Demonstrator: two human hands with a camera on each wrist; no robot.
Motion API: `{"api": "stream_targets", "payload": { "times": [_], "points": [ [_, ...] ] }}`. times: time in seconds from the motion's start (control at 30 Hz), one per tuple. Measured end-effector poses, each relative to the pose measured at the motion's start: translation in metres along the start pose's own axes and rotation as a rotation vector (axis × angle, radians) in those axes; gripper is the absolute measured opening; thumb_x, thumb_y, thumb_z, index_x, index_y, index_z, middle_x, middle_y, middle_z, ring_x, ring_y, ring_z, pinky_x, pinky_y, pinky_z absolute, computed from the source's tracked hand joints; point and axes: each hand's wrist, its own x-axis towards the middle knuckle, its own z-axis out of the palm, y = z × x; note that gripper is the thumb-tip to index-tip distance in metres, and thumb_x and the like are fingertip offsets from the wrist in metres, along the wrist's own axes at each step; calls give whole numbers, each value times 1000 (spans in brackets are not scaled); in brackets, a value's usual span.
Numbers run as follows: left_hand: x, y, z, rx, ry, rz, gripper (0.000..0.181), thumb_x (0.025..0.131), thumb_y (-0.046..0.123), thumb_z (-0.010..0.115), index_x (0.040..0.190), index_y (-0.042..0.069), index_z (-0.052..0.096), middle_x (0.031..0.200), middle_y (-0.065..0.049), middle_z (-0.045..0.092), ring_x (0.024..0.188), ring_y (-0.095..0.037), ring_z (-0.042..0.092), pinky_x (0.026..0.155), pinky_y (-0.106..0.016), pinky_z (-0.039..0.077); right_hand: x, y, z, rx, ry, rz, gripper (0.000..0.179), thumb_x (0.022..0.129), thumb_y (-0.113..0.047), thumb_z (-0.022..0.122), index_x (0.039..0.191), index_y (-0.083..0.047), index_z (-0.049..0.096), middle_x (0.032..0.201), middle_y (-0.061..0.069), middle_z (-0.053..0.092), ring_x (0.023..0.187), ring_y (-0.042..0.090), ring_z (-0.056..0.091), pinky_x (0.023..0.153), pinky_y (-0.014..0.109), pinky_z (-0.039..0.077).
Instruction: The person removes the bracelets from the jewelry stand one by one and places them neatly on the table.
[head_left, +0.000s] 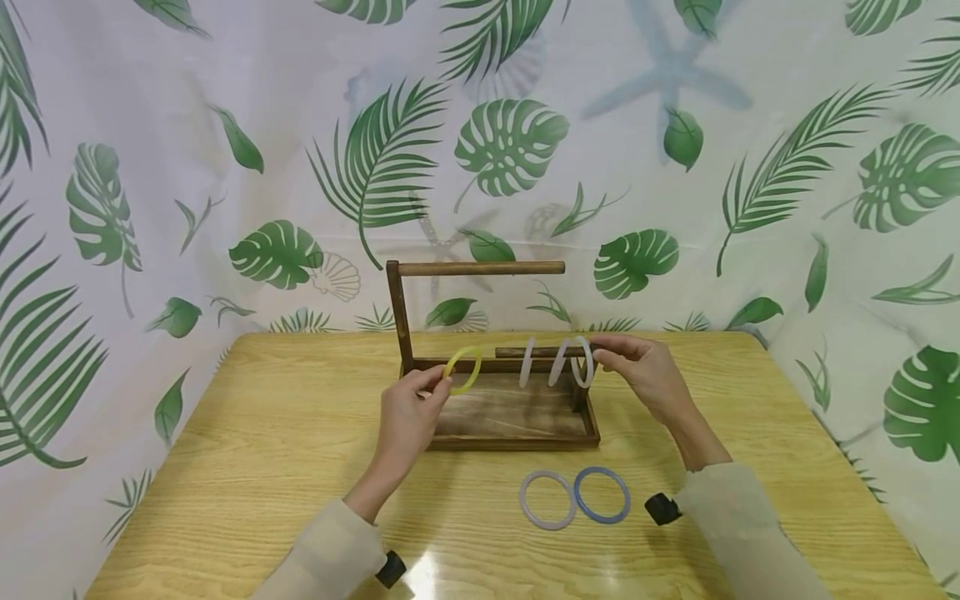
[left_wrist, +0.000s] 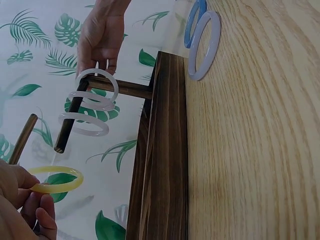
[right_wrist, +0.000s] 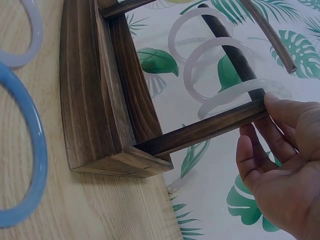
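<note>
My left hand (head_left: 408, 412) pinches a yellow bangle (left_wrist: 60, 187) between thumb and fingers, held up just left of the free end of a lower wooden bar (head_left: 510, 352). This bar belongs to a dark wooden bangle stand (head_left: 502, 408) with a tray base. Three pale, translucent bangles (head_left: 527, 364) hang around the bar, spaced apart, one close to its right end. There my right hand (head_left: 652, 379) grips the top corner of the short post, thumb and fingertips on the wood.
A taller post on the left carries an upper bar (head_left: 480, 268) with no bangles on it. In front of the stand, a pale lavender bangle (head_left: 550, 527) and a blue bangle (head_left: 602, 521) lie side by side on the wooden table (head_left: 300, 467). Behind hangs a leaf-print cloth (head_left: 525, 225).
</note>
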Motion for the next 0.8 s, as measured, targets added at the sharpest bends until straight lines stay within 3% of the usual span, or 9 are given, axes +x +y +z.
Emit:
{"api": "stream_targets", "payload": {
  "times": [0.47,0.8],
  "points": [
    [-9,4,-22,-78,-64,-76,21,96,8,74,115,-2,78,93,-15,76,78,-18,66,57,-21,48,0,2,0,0,0,-11,38,103,-23,67,133,1,68,119,-5,73,104,6,64,84,22,53],
    [-19,3,-27,-79,-128,-135,20,96,8,74,113,-2,78,94,-12,75,74,-15,60,57,-20,45,0,2,1,-6,-1,-5,39,103,-24,67,134,0,68,124,0,71,106,5,63,85,22,52]
  ]
}}
